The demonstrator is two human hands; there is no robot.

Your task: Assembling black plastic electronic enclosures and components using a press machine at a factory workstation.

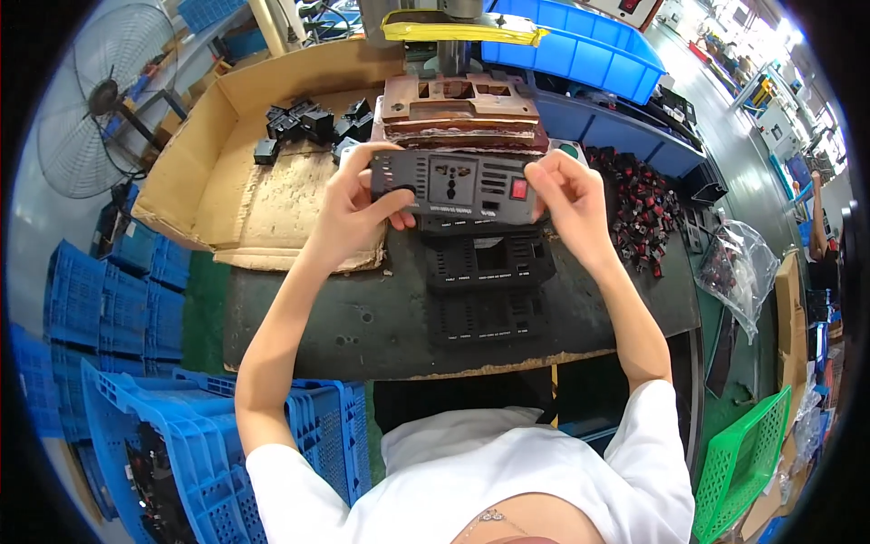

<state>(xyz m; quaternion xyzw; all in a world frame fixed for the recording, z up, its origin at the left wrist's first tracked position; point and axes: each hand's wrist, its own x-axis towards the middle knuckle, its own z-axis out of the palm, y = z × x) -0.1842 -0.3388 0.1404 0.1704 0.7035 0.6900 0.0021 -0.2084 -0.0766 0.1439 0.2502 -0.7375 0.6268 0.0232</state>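
Holding the black panel (456, 186) between left hand (349, 208) and right hand (569, 195), socket and red switch fitted, we judge two bare panels (489, 288) remain

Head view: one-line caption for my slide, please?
Both hands, left and right, hold a black socket panel above two empty panels.

Cardboard box (195, 172) w/ black sockets (304, 122)

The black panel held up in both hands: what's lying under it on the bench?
Two more black panels lie flat on the dark bench, one nearer the person than the other. The held panel and the right hand cover whatever lies just behind them.
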